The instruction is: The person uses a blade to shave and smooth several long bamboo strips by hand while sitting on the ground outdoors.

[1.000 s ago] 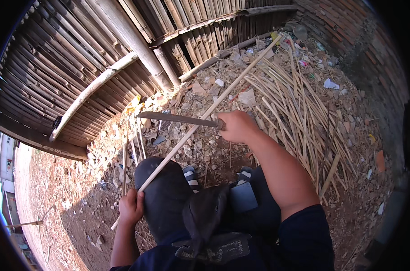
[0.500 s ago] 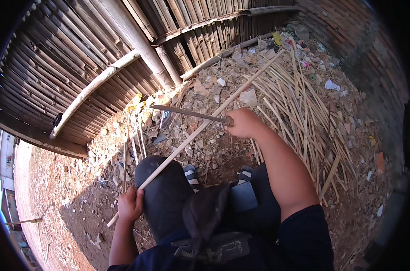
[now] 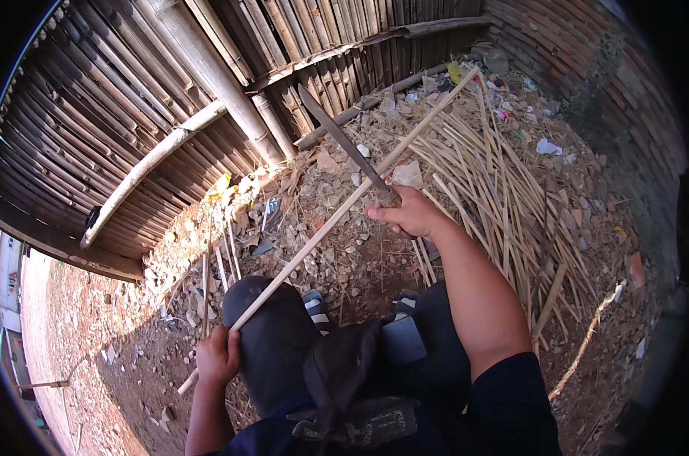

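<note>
My left hand grips the near end of a long pale bamboo stick that rests across my left knee and runs up and right toward the brick wall. My right hand is closed on the handle of a long dark blade, raised with its tip pointing up and left above the stick. The blade is clear of the stick.
A pile of split bamboo sticks lies on the ground to the right. A bamboo fence curves across the top and left. A brick wall stands at the upper right. Rubble and litter cover the dirt; my sandalled feet rest on it.
My right hand has swung the blade from lying nearly level across the stick to pointing steeply up and left. The stick and my left hand have barely moved.
</note>
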Tool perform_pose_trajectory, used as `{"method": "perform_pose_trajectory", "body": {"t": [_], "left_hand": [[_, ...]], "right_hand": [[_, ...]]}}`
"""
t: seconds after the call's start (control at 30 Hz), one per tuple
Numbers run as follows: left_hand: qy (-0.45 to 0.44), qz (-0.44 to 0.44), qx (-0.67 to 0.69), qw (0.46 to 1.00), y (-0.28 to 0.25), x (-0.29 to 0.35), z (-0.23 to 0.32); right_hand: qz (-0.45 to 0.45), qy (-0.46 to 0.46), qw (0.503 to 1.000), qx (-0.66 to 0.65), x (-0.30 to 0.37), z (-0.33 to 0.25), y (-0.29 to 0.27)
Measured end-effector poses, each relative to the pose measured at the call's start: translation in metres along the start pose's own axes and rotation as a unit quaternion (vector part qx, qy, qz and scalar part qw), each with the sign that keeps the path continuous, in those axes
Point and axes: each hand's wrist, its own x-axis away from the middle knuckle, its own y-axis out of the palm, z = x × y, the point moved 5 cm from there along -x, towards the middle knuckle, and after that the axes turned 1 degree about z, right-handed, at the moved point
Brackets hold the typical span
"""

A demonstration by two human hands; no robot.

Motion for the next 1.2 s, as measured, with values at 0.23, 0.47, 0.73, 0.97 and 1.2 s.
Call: {"method": "perform_pose_trajectory", "body": {"t": [0.23,0.47,0.73,0.97,1.2], "left_hand": [[0.031,-0.025,-0.025,0.999,-0.017,-0.024,0.022],[0.049,-0.053,0.011,0.997,-0.006,-0.06,0.028],[0.041,-0.097,0.037,0.994,-0.003,-0.101,0.011],[0.051,-0.164,0.039,0.984,0.018,-0.096,-0.01],[0.271,0.057,0.242,0.93,-0.004,-0.068,0.093]], "right_hand": [[-0.037,-0.036,0.985,-0.167,0.013,0.0,0.002],[0.046,-0.038,0.963,-0.264,0.022,-0.007,-0.018],[0.138,-0.074,0.967,-0.199,0.034,-0.013,-0.054],[0.204,-0.067,0.947,-0.241,0.071,0.0,-0.07],[0.243,-0.058,0.944,-0.215,0.086,0.022,-0.088]]}}
